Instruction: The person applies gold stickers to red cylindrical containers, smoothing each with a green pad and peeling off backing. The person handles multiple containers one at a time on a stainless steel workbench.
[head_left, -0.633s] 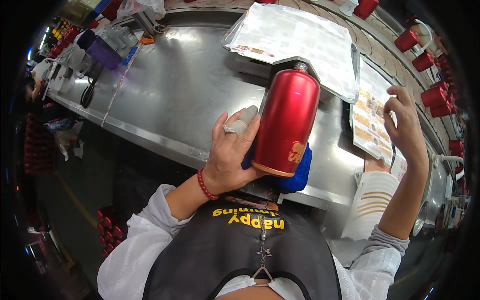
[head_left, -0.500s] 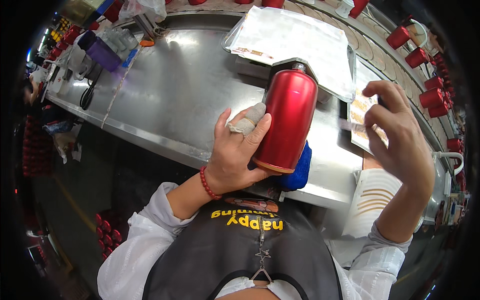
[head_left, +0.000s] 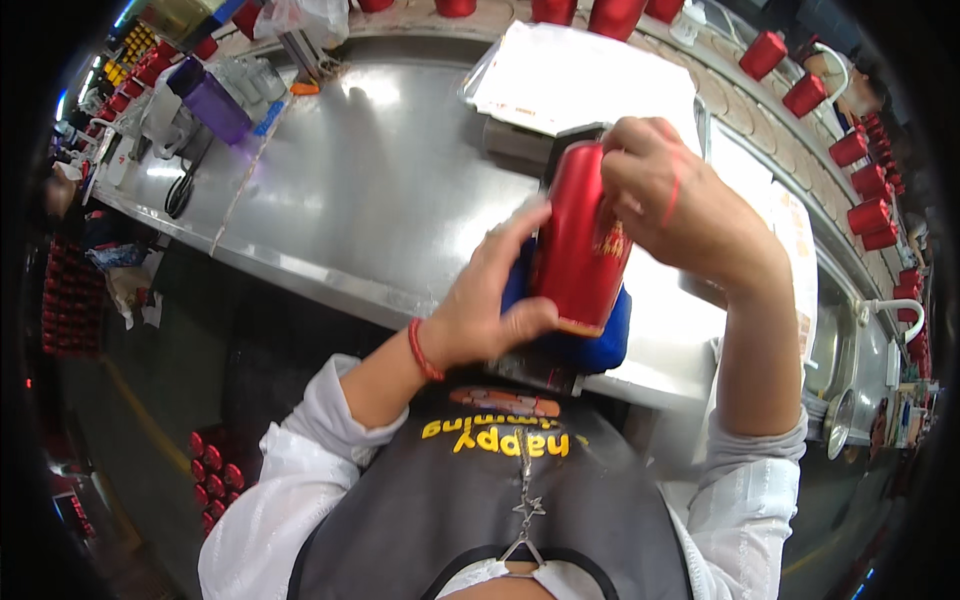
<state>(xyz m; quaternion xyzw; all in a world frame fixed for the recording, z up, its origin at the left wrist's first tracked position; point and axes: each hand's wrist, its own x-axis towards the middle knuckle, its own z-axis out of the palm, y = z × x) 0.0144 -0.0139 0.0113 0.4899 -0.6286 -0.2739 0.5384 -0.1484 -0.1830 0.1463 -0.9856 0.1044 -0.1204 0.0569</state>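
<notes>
Now both hands closed around the red bottle (head_left: 580, 240): left hand (head_left: 490, 305) low, right hand (head_left: 680, 210) atop.

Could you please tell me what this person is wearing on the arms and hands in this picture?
Both forearms are bare; white sleeves are pushed up, the left sleeve bunched near the elbow, the right sleeve likewise. A red cord bracelet circles the left wrist. The left hand and right hand wear no gloves. A grey apron with yellow lettering covers the chest.

Bright overhead light is reflected as glare on the steel counter (head_left: 380, 190) at upper left; the right hand (head_left: 680, 205) is motion-blurred; fisheye edges are bent and vignetted black.
</notes>
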